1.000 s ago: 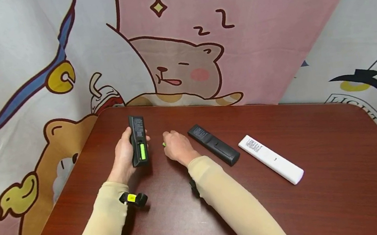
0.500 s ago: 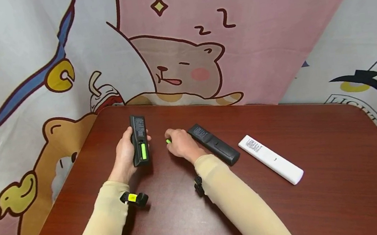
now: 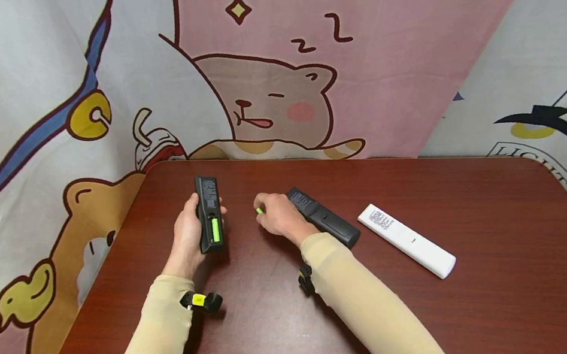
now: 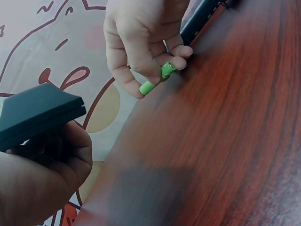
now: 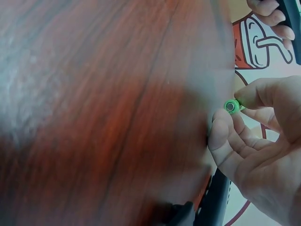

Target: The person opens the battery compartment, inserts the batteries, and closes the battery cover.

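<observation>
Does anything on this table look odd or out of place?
Only one thing: the black remote that the left hand grips has its back open, with one green battery showing inside. A second green battery is out, pinched by the right hand. The other black remote and the white remote lie closed.

Your head view was evenly and brightly lit from above, with soft, short shadows under both forearms and beside the white remote. A dull sheen lay on the table near its front edge. Straight lines bowed toward the frame borders, as with a wide lens. In your left wrist view the green battery was sharp, while the near tabletop was blurred and shadowed. In your right wrist view most of the wood was out of focus, with a pale glare at the upper left.
</observation>
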The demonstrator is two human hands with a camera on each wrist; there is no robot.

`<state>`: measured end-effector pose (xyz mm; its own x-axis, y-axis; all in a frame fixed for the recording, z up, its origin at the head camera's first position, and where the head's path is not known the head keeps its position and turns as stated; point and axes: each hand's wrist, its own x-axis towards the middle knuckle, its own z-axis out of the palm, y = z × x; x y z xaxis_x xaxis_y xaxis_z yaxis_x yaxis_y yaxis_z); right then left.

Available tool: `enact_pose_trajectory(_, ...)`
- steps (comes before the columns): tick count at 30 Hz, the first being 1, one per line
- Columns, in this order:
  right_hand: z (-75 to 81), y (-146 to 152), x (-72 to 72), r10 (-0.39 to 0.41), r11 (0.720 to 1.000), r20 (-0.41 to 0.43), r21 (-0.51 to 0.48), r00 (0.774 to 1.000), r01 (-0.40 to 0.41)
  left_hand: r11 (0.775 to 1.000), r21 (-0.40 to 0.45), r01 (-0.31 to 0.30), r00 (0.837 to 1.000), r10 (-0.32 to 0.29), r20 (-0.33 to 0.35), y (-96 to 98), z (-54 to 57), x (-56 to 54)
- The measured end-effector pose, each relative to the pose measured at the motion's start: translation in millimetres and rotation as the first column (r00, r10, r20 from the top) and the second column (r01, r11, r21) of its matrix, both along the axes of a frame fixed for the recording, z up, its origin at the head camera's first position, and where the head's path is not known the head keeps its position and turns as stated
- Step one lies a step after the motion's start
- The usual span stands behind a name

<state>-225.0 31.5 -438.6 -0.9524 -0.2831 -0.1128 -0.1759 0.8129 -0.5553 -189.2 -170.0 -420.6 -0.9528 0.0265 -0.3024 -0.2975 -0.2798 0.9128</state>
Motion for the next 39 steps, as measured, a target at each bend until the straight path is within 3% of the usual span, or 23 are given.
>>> enact_pose_trajectory(7,-2.4,4.1,-1.1,-0.008,1.0,-0.014,-0.016,1.0,0.008,1.0,0.014,-0.006,1.0,0.006,0.001,2.0,-2.0,-0.5)
enact_pose_trajectory(22,4.4,11.5,3.1,0.003,0.989,-0.034,-0.145,0.999,-0.008,1.0,-0.002,-0.003,1.0,0.003,-0.003,3.2,-4.5,-1.6)
enact_pose_trajectory(29,12.6,9.0,8.7,0.001,0.97,-0.02,-0.243,1.0,-0.006,1.0,0.003,0.001,1.0,-0.001,-0.002,4.0,-4.7,-2.9)
enact_pose_trajectory(39,17.5,4.9,13.8,0.0,0.932,-0.063,-0.362,0.998,-0.023,1.0,-0.009,0.006,1.0,-0.006,-0.004,8.3,-3.2,-4.9)
